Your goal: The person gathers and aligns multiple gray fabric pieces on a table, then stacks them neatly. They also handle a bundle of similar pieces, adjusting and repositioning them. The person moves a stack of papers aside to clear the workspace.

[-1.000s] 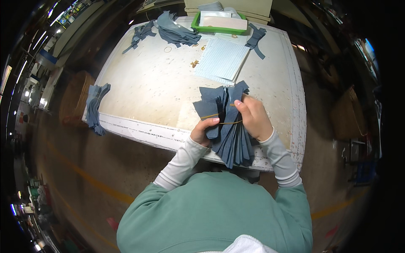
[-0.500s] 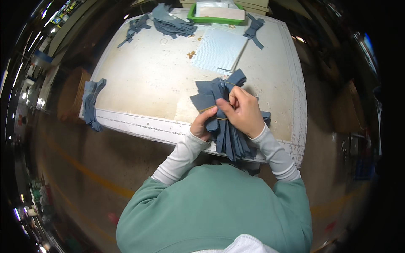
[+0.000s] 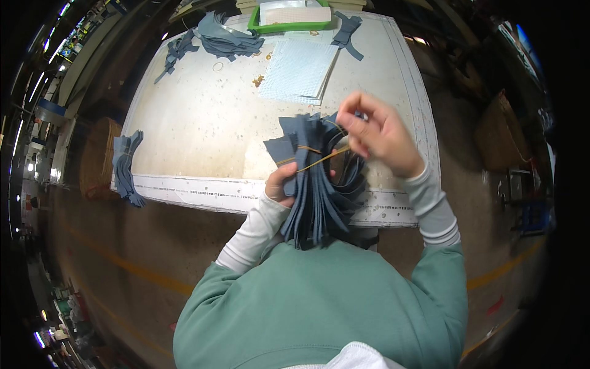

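My left hand point(image 3: 283, 185) is closed round a thick bundle of blue-grey fabric strips point(image 3: 312, 203) held at the table's near edge. The strips hang down toward me, and their wider ends fan out on the far side. One yellowish rubber band point(image 3: 309, 149) lies across the bundle's middle. Another rubber band point(image 3: 326, 158) runs taut from the bundle by my left thumb to my right hand point(image 3: 382, 136). Raised to the right of the strips, that hand has its fingers pinched on the stretched band. Some left fingertips show behind the bundle; the rest are hidden.
On the white table point(image 3: 196, 123) lie light-blue lined sheets point(image 3: 298, 69) and small tangled rubber bands point(image 3: 257, 81). Farther back are a green tray point(image 3: 289, 27) and blue-grey strip piles point(image 3: 227, 40). A tied strip bundle point(image 3: 127, 166) hangs over the left edge. Baskets point(image 3: 101, 157) flank the table.
My right hand has pulled away from the bundle to the right, drawing the rubber band out taut. The bundle has turned, its strips now hanging toward me. The head view has shifted slightly.
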Demonstrator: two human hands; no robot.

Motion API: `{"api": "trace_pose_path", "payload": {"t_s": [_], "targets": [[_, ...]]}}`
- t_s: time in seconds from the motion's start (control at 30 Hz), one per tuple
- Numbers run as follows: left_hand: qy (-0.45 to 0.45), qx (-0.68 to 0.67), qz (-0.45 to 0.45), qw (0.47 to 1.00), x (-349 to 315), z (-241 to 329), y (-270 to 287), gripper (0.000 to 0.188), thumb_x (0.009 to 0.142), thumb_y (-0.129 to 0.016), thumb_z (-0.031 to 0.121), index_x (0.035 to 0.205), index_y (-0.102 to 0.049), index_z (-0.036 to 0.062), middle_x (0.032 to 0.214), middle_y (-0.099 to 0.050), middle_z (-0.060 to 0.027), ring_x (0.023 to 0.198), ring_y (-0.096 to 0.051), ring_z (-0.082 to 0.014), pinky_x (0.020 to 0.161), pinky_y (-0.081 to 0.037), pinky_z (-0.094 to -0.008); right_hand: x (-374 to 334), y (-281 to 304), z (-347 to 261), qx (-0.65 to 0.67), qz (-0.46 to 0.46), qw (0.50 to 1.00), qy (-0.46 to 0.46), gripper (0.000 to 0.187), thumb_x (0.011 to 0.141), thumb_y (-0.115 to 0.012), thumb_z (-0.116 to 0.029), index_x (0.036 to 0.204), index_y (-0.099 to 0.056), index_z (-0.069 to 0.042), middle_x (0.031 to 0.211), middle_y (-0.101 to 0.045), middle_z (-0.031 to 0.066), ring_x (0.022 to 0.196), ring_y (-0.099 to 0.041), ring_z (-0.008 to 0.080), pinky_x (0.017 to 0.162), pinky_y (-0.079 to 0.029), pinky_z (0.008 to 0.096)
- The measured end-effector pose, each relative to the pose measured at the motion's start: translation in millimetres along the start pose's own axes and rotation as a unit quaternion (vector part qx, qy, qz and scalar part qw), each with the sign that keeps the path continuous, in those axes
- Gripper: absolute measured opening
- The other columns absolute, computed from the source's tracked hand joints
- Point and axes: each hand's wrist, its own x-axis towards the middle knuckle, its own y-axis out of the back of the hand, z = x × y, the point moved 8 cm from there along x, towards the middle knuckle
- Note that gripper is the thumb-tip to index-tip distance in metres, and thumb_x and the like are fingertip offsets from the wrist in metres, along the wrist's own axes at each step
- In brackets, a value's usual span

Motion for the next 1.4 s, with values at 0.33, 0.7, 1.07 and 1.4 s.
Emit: {"api": "trace_pose_path", "payload": {"t_s": [0.33,0.7,1.07,1.4], "targets": [[-0.023,0.086,-0.006,0.996,5,-17,-16,0.065,0.086,-0.067,0.034,0.134,-0.045,-0.0042,0.120,-0.062,-0.0199,0.111,-0.063,-0.0329,0.101,-0.049,-0.0436,-5,-20,13,0.112,-0.015,0.987,0.115,0.023,0.086,-0.070,-0.005,0.099,-0.052,-0.008,0.090,-0.048,-0.0028,0.076,-0.050,0.0025,0.069,-0.044,0.0167],[-0.023,0.015,0.032,0.999,-2,-10,1,0.062,0.088,-0.066,0.031,0.136,-0.045,-0.0027,0.126,-0.059,-0.0160,0.113,-0.061,-0.0259,0.101,-0.048,-0.0411,-16,-6,24,-0.348,0.016,0.923,0.166,0.018,0.086,-0.069,-0.011,0.081,-0.056,-0.001,0.075,-0.053,0.0086,0.060,-0.054,0.0195,0.055,-0.042,0.0305],[0.026,-0.058,0.024,0.998,-2,-27,3,0.070,0.083,-0.065,0.031,0.137,-0.040,-0.0071,0.126,-0.058,-0.0220,0.115,-0.060,-0.0319,0.104,-0.047,-0.0463,-24,-8,28,-0.331,-0.034,0.933,0.134,0.025,0.086,-0.071,-0.019,0.076,-0.058,0.000,0.073,-0.052,0.0103,0.060,-0.055,0.0269,0.057,-0.043,0.0370],[-0.061,0.025,0.000,0.998,-2,-28,-9,0.079,0.081,-0.069,0.052,0.138,-0.045,0.0021,0.130,-0.056,-0.0162,0.119,-0.057,-0.0310,0.107,-0.044,-0.0451,-39,4,36,-0.242,0.038,0.957,0.154,0.027,0.084,-0.069,-0.010,0.069,-0.049,-0.002,0.068,-0.048,0.0054,0.059,-0.048,0.0159,0.053,-0.037,0.0283]]}}
